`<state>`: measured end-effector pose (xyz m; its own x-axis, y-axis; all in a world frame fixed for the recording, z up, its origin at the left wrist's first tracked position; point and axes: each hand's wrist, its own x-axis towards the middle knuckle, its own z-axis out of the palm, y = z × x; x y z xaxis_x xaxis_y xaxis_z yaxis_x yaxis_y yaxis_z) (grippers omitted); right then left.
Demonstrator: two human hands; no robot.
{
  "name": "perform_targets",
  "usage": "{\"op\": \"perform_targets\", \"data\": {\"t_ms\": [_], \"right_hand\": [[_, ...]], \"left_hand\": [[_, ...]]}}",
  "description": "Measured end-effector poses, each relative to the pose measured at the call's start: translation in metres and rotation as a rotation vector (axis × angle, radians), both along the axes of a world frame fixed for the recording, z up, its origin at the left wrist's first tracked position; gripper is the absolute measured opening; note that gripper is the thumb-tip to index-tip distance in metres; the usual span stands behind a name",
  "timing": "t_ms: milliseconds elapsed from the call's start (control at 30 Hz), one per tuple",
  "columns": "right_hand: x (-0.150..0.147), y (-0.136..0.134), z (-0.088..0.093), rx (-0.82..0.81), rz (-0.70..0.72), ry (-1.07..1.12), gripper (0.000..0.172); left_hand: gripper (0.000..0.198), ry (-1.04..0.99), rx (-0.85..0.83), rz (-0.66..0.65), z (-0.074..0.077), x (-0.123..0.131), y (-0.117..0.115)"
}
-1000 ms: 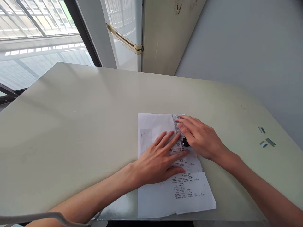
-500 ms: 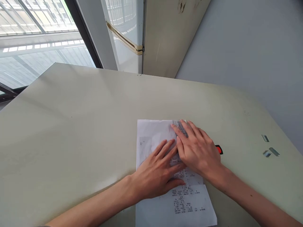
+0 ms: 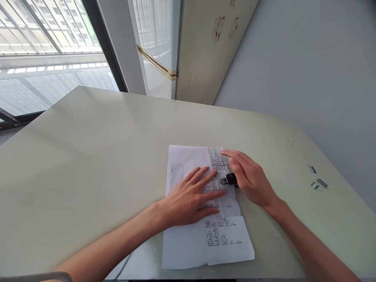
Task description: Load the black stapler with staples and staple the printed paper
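A printed sheet of paper (image 3: 188, 246) lies on the table in front of me, small dark text down its right half. My left hand (image 3: 190, 199) rests flat on its middle, fingers spread. Along the sheet's upper right edge runs a column of grey, shiny strips (image 3: 217, 157). My right hand (image 3: 249, 174) is beside that edge, fingers stretched out, with the forefinger tip at the strips. Below its thumb is a black tool with a metal tip (image 3: 230, 179), the tip over the paper. Its rear part is hidden behind the right hand, and I cannot tell its kind.
Several small shiny grey pieces (image 3: 319, 183) lie on the pale table (image 3: 117, 156) to the right. Beyond the table's far edge are a fridge (image 3: 158, 66), a grey wall (image 3: 308, 58) and a large window (image 3: 53, 51) on the left.
My right hand has moved off the paper to its right edge, uncovering the grey strips and the black tool's metal tip. My left hand stays flat on the sheet. The view has shifted slightly.
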<state>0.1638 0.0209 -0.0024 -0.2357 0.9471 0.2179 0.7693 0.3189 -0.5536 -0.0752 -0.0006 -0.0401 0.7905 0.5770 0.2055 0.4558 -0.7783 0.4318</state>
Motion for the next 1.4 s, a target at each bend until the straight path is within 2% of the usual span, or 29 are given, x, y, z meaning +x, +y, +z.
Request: {"op": "perform_targets", "data": {"t_ms": [133,233,333,433,600,767,933,1167,1400], "right_hand": [[0.025,-0.006,-0.015,0.150,0.208,-0.042,0.033],[0.048,-0.006,-0.031,0.199,0.284,-0.052,0.029],[0.064,-0.006,-0.042,0.176,0.265,-0.020,0.027],[0.069,-0.007,-0.043,0.119,0.209,0.025,0.023],[0.070,-0.007,-0.042,-0.001,0.076,0.122,0.025],[0.072,-0.006,-0.042,-0.085,0.032,0.223,0.030],[0.070,-0.005,-0.043,-0.053,0.035,0.237,0.029],[0.068,-0.003,-0.042,-0.028,0.050,0.232,0.028],[0.067,-0.003,-0.038,-0.095,0.026,0.300,0.026]], "left_hand": [[0.052,0.033,-0.001,0.012,0.003,-0.023,0.009],[0.052,0.047,0.003,0.033,0.006,-0.046,0.016],[0.049,0.056,0.022,0.049,0.011,-0.068,0.022],[0.046,0.067,0.027,0.075,0.016,-0.090,0.025],[0.058,0.108,0.047,0.303,0.020,-0.132,0.025],[0.071,0.182,0.032,0.518,0.015,-0.166,0.025],[0.073,0.188,0.029,0.616,0.010,-0.168,0.037],[0.071,0.209,0.059,0.688,0.006,-0.163,0.063],[0.065,0.285,0.074,0.691,0.005,-0.162,0.065]]}}
